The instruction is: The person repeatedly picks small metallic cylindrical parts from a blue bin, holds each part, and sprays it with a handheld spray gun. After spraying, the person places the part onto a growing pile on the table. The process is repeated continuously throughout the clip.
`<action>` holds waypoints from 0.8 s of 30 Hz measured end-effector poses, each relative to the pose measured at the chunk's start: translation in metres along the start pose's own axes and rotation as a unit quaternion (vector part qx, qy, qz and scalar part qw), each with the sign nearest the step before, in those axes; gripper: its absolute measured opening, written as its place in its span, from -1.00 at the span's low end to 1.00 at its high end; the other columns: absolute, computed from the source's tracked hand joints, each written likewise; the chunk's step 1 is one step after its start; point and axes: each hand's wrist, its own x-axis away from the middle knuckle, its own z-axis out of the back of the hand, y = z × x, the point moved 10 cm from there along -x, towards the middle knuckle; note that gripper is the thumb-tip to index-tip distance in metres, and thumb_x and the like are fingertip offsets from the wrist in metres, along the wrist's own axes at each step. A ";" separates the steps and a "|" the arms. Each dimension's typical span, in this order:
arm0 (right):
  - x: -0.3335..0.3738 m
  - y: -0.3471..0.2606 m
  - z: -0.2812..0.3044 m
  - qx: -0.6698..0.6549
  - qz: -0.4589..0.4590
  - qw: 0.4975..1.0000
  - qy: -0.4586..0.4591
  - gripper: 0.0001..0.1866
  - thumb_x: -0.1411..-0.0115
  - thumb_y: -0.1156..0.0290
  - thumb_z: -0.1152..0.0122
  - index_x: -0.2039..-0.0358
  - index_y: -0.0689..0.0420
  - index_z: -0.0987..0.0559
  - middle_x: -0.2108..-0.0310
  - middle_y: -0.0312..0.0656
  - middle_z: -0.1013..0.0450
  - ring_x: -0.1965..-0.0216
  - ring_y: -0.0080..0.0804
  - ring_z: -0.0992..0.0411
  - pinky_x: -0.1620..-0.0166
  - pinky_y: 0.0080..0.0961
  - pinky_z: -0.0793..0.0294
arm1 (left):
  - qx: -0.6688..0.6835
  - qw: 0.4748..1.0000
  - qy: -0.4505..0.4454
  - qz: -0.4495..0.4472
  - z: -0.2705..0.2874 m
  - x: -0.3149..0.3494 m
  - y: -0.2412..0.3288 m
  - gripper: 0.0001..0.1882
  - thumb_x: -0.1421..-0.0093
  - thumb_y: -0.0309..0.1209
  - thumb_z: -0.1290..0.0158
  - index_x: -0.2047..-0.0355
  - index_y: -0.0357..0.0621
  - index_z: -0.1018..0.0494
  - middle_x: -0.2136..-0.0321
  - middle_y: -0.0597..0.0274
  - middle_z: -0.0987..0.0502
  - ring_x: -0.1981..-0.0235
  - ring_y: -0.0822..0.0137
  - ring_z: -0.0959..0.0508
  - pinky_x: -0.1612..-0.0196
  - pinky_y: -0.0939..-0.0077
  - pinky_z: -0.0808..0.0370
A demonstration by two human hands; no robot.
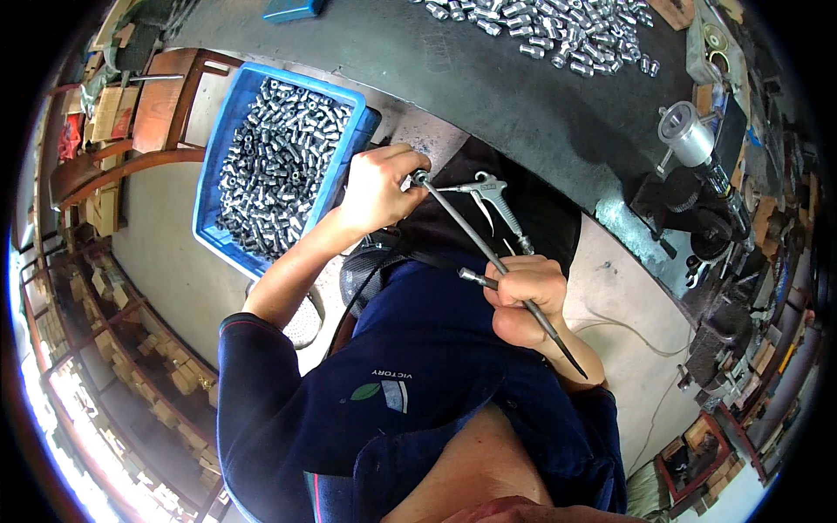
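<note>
My left hand is closed, pinching a small metal fitting beside the blue crate. The far end of a long, thin grey rod meets that fitting; whether it goes inside I cannot tell. Wrapped round the rod's lower part is my right hand, and the rod's dark tapered end sticks out past my wrist. A short piece with a metal tip also juts out of my right fist; its other end is hidden. Between my hands, over my dark trousers, lies a grey air blow gun.
A blue crate full of metal fittings stands at the left, near a wooden chair. Across the dark workbench lies a pile of shiny fittings. A clamp-like metal device stands at the bench's right.
</note>
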 end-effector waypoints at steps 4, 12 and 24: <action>-0.004 0.019 -0.004 0.057 -0.056 0.997 -0.013 -0.73 0.33 0.60 0.02 0.79 0.17 -0.05 0.83 -0.21 -0.08 0.81 -0.44 -0.08 0.69 -0.52 0.06 | -0.005 0.999 0.000 -0.043 -0.002 0.003 0.011 -0.70 0.35 -0.52 -0.21 0.49 -0.16 -0.47 0.59 0.18 -0.44 0.57 0.11 -0.49 0.50 0.34 -0.42; -0.020 0.055 -0.003 0.126 -0.079 0.989 0.005 -0.75 0.22 0.48 -0.04 0.79 0.21 -0.15 0.79 -0.16 -0.01 0.78 -0.38 -0.02 0.65 -0.44 0.05 | -0.018 0.993 -0.028 -0.117 -0.019 -0.004 0.036 -0.65 0.34 -0.47 -0.21 0.41 -0.13 -0.49 0.60 0.20 -0.44 0.58 0.15 -0.50 0.52 0.33 -0.43; 0.027 0.013 0.043 0.086 -0.053 0.989 0.108 -0.76 0.27 0.64 0.06 0.80 0.18 -0.08 0.80 -0.21 -0.18 0.75 -0.49 -0.14 0.66 -0.60 -0.06 | -0.021 0.986 0.085 -0.145 -0.004 -0.188 0.061 -0.72 0.09 -0.36 -0.07 0.30 -0.03 -0.54 0.54 0.10 -0.56 0.48 0.13 -0.58 0.35 0.30 -0.53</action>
